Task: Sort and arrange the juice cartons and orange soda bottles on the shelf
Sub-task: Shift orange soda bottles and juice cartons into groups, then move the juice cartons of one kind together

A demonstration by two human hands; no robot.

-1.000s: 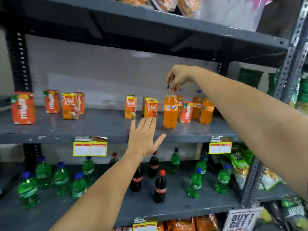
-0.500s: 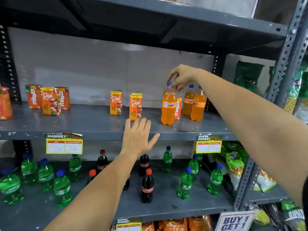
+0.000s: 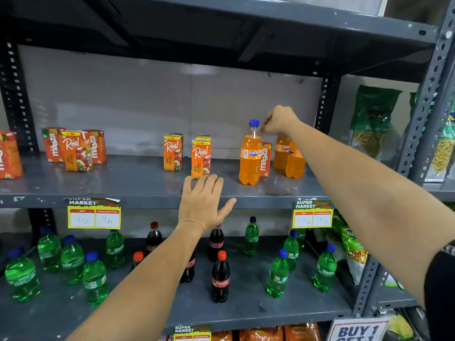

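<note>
On the grey middle shelf [image 3: 138,187] a Fanta bottle [image 3: 250,156] with a blue cap stands upright, free of my hands. A Maaza carton [image 3: 266,159] stands behind it, and two more Fanta bottles [image 3: 293,162] are to its right. My right hand [image 3: 279,120] hovers with curled fingers just right of the front bottle's cap and hides the tops of the rear bottles. Whether it grips one I cannot tell. My left hand [image 3: 202,203] is flat and empty, fingertips just below a Real carton [image 3: 200,158]. Another Real carton [image 3: 173,152] stands to the left. Further left is a mixed carton group [image 3: 76,151].
The lower shelf holds several green Sprite bottles [image 3: 277,276] and cola bottles [image 3: 220,279]. Yellow price tags [image 3: 94,215] hang on the shelf edge. A perforated steel post [image 3: 423,94] and snack packets [image 3: 371,124] are on the right. One Maaza carton [image 3: 8,156] stands at the far left.
My right hand has let go of the front Fanta bottle's cap and shifted right, over the rear bottles. The front bottle stays standing. My left hand stays flat and open.
</note>
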